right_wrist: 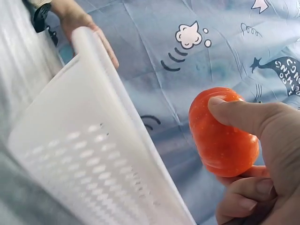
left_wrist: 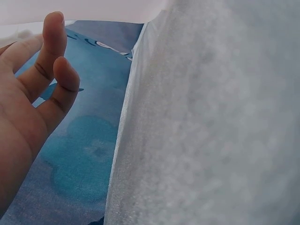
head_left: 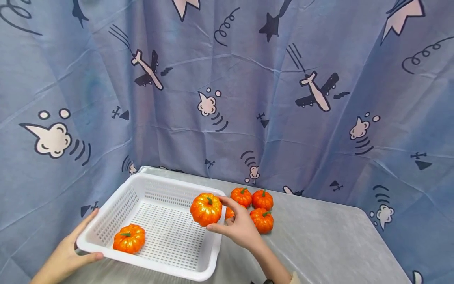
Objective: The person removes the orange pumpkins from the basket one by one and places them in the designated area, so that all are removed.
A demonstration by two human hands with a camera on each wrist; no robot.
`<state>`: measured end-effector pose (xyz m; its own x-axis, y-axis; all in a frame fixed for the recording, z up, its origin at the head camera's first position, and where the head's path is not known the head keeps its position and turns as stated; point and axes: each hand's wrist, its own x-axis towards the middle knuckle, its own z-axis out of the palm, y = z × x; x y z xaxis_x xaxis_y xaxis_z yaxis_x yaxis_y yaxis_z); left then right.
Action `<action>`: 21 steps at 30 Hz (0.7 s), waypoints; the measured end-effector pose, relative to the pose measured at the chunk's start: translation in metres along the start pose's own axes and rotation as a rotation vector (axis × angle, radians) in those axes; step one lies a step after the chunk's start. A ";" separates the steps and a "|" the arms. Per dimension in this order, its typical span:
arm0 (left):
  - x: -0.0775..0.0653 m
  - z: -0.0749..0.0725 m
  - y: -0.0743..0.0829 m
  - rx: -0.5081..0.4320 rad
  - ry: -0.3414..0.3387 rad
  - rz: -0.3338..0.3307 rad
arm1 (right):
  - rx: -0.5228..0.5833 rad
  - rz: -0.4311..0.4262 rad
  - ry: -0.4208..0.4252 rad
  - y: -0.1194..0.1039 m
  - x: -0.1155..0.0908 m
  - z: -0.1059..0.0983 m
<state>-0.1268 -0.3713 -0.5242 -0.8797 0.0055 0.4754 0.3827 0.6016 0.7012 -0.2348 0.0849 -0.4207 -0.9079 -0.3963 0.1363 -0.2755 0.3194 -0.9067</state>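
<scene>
My right hand (head_left: 242, 227) pinches a small orange toy pumpkin (head_left: 206, 210) with a green stem, between thumb and fingers. It is held up over the right side of a white plastic basket (head_left: 177, 272), and the right wrist view shows the same pumpkin (right_wrist: 220, 136) above the rim. At the basket's front left corner, my left hand (head_left: 69, 252) holds the rim, thumb on the front edge and fingers along the left side. Another pumpkin (head_left: 129, 239) lies inside, near the front left. In the left wrist view, the left hand's fingers (left_wrist: 56, 37) reach up to the basket's underside.
Several more pumpkins (head_left: 262, 200) are grouped on the grey table (head_left: 319, 236) just right of the basket, one partly hidden behind my right hand. A blue patterned curtain (head_left: 227, 79) hangs behind the table and down its left side.
</scene>
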 end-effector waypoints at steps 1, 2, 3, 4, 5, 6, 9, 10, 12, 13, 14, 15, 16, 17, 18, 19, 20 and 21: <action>0.000 0.000 0.000 0.001 0.000 0.001 | 0.008 0.010 0.011 0.002 -0.003 -0.003; 0.000 0.000 0.000 0.002 0.000 0.001 | 0.023 0.022 0.021 0.005 -0.006 -0.006; 0.000 -0.001 0.000 0.003 0.001 0.000 | 0.034 0.034 0.034 0.008 -0.009 -0.009; 0.000 -0.001 0.000 0.005 0.001 -0.001 | 0.046 0.044 0.051 0.012 -0.011 -0.011; 0.000 -0.001 0.001 0.005 0.001 -0.001 | 0.056 0.052 0.073 0.015 -0.014 -0.014; 0.000 -0.001 0.001 0.006 0.002 -0.001 | 0.058 0.061 0.100 0.018 -0.016 -0.017; 0.000 -0.001 0.003 0.006 0.004 0.001 | 0.047 0.082 0.175 0.028 -0.023 -0.024; 0.001 -0.001 0.003 0.006 0.005 0.001 | 0.042 0.090 0.195 0.031 -0.025 -0.026; 0.000 0.000 0.004 0.000 0.007 0.004 | 0.035 0.106 0.219 0.037 -0.030 -0.030; 0.000 0.000 0.004 -0.005 0.007 0.004 | 0.037 0.111 0.226 0.040 -0.031 -0.031; 0.000 0.000 0.005 -0.010 0.007 0.004 | 0.039 0.113 0.230 0.043 -0.033 -0.032; 0.000 0.000 0.005 -0.012 0.007 0.003 | 0.041 0.119 0.235 0.046 -0.035 -0.033; 0.000 0.000 0.005 -0.012 0.007 0.001 | 0.042 0.122 0.236 0.049 -0.037 -0.034; 0.000 0.000 0.005 -0.015 0.006 0.000 | 0.043 0.128 0.240 0.052 -0.038 -0.034; 0.000 0.000 0.005 -0.017 0.006 -0.001 | 0.038 0.133 0.243 0.055 -0.040 -0.035; 0.000 0.000 0.004 -0.017 0.006 -0.002 | 0.027 0.138 0.245 0.058 -0.041 -0.036; 0.000 0.000 0.004 -0.018 0.007 -0.002 | 0.010 0.142 0.249 0.060 -0.042 -0.036; 0.000 0.000 0.004 -0.018 0.006 -0.003 | -0.003 0.149 0.253 0.062 -0.043 -0.037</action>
<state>-0.1256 -0.3688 -0.5216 -0.8790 -0.0013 0.4769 0.3854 0.5870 0.7120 -0.2243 0.1534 -0.4684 -0.9883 -0.1174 0.0974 -0.1339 0.3608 -0.9230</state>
